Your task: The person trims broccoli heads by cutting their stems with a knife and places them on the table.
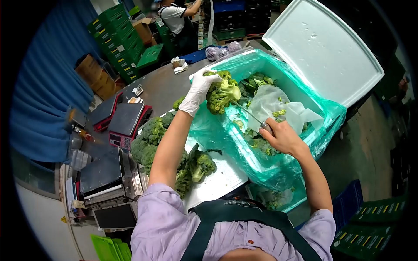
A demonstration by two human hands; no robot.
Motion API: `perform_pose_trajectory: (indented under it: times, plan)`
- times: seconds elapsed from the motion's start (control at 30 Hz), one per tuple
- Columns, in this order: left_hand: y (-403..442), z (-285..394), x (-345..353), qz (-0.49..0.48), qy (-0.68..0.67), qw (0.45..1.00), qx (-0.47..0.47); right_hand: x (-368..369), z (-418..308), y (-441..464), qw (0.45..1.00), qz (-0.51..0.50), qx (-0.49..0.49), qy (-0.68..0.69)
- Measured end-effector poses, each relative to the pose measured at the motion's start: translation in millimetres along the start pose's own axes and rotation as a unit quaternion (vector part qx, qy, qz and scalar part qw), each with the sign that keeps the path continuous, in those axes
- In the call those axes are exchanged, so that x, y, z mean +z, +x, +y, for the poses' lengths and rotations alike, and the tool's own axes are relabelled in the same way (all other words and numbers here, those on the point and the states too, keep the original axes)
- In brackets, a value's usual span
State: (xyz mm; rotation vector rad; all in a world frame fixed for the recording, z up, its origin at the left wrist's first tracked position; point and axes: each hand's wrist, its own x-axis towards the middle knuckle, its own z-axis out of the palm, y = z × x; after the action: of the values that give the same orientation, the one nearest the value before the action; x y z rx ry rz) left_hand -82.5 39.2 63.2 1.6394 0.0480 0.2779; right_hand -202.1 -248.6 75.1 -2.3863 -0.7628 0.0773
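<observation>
My left hand [200, 89], in a white glove, is closed round a broccoli head [223, 92] and holds it over the near left part of a foam box. The cut stem faces right. My bare right hand [282, 137] grips a knife [249, 113] by its handle, and the thin blade reaches up to the stem. Green plastic film [226, 150] lines the box, which holds leaves and trimmings [259, 82] and a translucent sheet [272, 106]. Left of the box lies a pile of broccoli [150, 141], with one loose head [202, 166] on a white foam surface.
A white foam lid [324, 48] leans up behind the box. Scales [126, 117] stand on the metal table at left. Net-wrapped round items [222, 52] lie behind the box. Green crates [117, 43] are stacked at back left; another person [176, 21] stands at the back.
</observation>
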Motion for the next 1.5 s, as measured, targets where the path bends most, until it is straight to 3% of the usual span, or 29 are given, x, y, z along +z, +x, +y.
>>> perform_pose_trajectory:
  times: [0.07, 0.13, 0.17, 0.23, 0.4, 0.67, 0.93, 1.13, 1.33, 1.37, 1.4, 1.47, 1.5]
  plan:
    - [-3.0, 6.4, 5.1, -0.029, -0.037, 0.998, -0.033, -1.0, 1.5, -1.5, 1.000, -0.012, -0.009, 0.005]
    - [-1.5, 8.1, 9.0, -0.054, -0.107, 0.992, -0.038, -1.4, 5.0, -1.3, 0.987, -0.054, 0.024, 0.148]
    - [-2.4, 8.8, 9.8, -0.076, -0.126, 0.988, -0.049, -4.5, 4.0, -1.6, 0.987, -0.053, 0.024, 0.147]
    - [-3.6, 7.6, 14.9, -0.081, -0.167, 0.981, -0.061, -12.3, 0.3, -2.5, 0.971, -0.102, 0.099, 0.193]
    - [0.7, 3.7, 29.3, -0.118, -0.264, 0.949, -0.124, -10.6, 18.4, -2.4, 0.982, -0.066, 0.057, 0.165]
    - [-11.7, 16.2, 67.1, -0.142, -0.273, 0.935, -0.174, 7.6, 52.1, -13.0, 0.996, 0.007, 0.003, 0.088]
    - [8.4, -12.8, 89.0, -0.205, -0.248, 0.931, -0.174, 2.7, 64.9, -14.7, 0.984, -0.071, 0.085, 0.141]
    - [15.0, -32.1, 99.3, -0.183, -0.241, 0.936, -0.178, -9.0, 69.7, -7.1, 0.962, -0.146, 0.158, 0.170]
    - [10.9, -50.4, 105.9, -0.202, -0.266, 0.936, -0.114, 2.2, 80.7, -7.6, 0.942, -0.184, 0.192, 0.207]
    - [11.8, -53.0, 102.3, -0.190, -0.255, 0.936, -0.152, 5.6, 81.3, -4.0, 0.941, -0.232, 0.203, 0.142]
    - [6.0, -42.4, 104.4, -0.163, -0.286, 0.926, -0.183, 22.0, 89.3, -0.5, 0.940, -0.232, 0.204, 0.149]
    - [19.4, -29.6, 103.5, -0.144, -0.309, 0.929, -0.143, 63.1, 106.8, 7.3, 0.976, -0.213, 0.021, -0.039]
    - [8.3, 2.1, 105.4, -0.109, -0.341, 0.920, -0.161, 57.6, 87.7, 2.8, 0.970, -0.234, 0.057, -0.004]
